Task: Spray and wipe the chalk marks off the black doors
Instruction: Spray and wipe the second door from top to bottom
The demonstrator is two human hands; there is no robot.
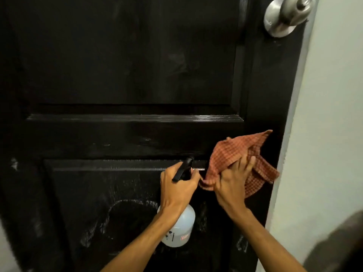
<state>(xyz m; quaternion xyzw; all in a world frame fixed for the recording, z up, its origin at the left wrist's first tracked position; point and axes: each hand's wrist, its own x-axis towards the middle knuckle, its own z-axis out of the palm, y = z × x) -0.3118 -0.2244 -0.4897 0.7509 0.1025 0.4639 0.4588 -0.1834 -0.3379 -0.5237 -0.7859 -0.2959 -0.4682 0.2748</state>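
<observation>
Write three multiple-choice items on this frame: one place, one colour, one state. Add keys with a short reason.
1. Where on the black door is the door knob?
A. upper right
B. lower left
C. centre of the lower panel

2. What colour is the cloth?
A. plain white
B. red-orange check
C. blue stripe

3. What is the left hand doing?
A. hanging empty
B. pressing flat on the door
C. gripping the spray bottle

Key:
1 A: the knob sits at the top right of the view, by the door's edge.
2 B: a checked red-orange weave shows in the right hand.
3 C: its fingers curl round the bottle's neck, below the black trigger head.
</observation>
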